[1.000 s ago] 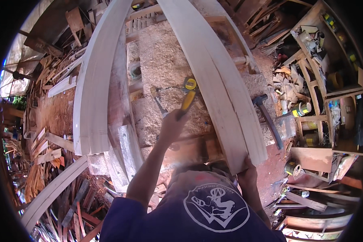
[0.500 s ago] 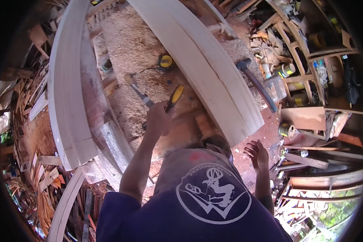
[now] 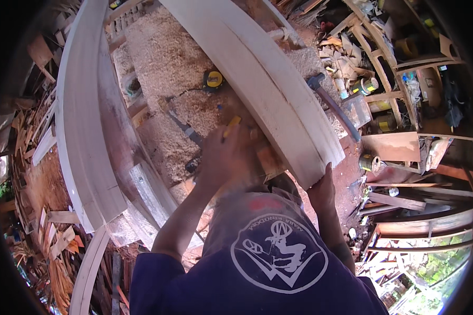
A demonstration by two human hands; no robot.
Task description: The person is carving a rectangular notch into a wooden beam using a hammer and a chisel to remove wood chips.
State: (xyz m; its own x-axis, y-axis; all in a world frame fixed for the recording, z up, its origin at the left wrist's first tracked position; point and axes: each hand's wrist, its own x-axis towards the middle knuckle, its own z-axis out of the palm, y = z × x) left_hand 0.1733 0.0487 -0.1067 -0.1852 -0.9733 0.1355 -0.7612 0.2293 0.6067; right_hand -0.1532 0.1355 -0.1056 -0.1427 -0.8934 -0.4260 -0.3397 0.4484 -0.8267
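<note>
My left hand point(image 3: 223, 157), smeared by motion, is closed around a tool with a yellow-and-black handle point(image 3: 232, 126); its working end is hidden. Beside that hand, on the dusty work surface, lies a flat-bladed tool point(image 3: 186, 128), with a dark object point(image 3: 193, 164) below it. At the near end of the right-hand wooden plank point(image 3: 268, 92), my right hand point(image 3: 323, 194) grips the corner, thumb up along the edge and the other fingers mostly hidden beneath. A yellow-and-black tape measure point(image 3: 213, 80) rests farther off, between the planks.
A second long plank point(image 3: 84, 115) runs along the left. To the right of the held plank lies a hammer point(image 3: 335, 107). Wood shavings point(image 3: 163, 52) cover the middle surface. Cans point(image 3: 369, 163), frames and scrap wood crowd the right side; offcuts point(image 3: 58, 268) pile at lower left.
My right hand has gone from open in the air to the near end of the right plank. My left hand has shifted slightly right and down with the yellow-handled tool.
</note>
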